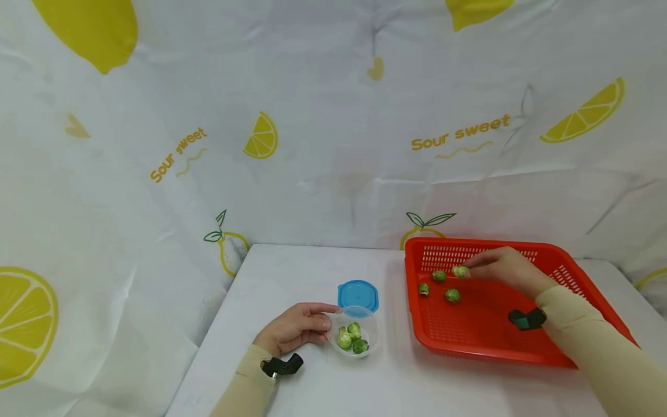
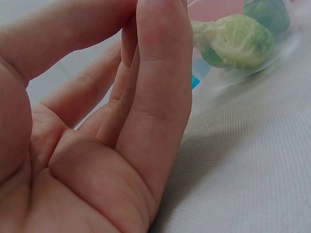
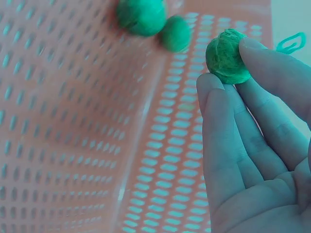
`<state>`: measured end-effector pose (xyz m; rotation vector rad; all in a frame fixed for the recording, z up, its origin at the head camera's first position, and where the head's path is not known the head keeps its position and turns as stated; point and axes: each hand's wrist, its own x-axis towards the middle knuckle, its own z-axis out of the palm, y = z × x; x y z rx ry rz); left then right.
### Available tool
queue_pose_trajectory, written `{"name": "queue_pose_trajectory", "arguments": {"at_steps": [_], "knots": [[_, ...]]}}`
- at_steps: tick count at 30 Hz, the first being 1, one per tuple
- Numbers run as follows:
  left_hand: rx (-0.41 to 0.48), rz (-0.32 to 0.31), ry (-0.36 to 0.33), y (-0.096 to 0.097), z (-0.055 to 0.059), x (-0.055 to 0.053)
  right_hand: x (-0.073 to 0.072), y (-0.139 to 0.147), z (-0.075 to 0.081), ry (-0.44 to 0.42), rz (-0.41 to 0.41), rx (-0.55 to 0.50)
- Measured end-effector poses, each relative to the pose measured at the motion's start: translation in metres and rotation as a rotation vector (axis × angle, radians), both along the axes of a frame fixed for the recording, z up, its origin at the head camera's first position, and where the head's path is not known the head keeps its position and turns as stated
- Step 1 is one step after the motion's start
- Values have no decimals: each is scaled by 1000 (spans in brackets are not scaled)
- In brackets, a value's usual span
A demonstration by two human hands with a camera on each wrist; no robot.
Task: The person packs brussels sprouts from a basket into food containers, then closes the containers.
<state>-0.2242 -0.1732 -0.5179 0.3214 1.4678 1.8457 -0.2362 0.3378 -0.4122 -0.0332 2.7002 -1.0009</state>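
Three sprouts [image 1: 344, 340] in clear tub [image 1: 373, 335], left hand [image 1: 293, 329] relaxed against it — right hand [image 1: 504, 271] pinching another sprout [image 1: 460, 271] over red basket [image 1: 492, 333], backdrop [image 1: 323, 75] reads "Sour sweet" twice

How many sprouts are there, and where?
7: three sprouts in the bowl, three lying in the basket, and one pinched in the right hand. Others may be hidden behind that hand.

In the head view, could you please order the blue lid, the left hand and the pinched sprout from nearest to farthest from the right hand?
1. Pinched sprout: in the right hand itself.
2. Blue lid: left of the red basket.
3. Left hand: farthest left, at the clear bowl's left side.
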Motion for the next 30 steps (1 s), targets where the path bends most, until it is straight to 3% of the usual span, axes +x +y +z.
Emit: {"name": "queue_pose_trajectory", "arguments": {"at_steps": [19,30], "knots": [[9,-4,9,-1,-3,-3,39,-81,52,105,121,-70],[10,-1,9,-2,-4,-2,43,-138,56,42,209,-184]]}}
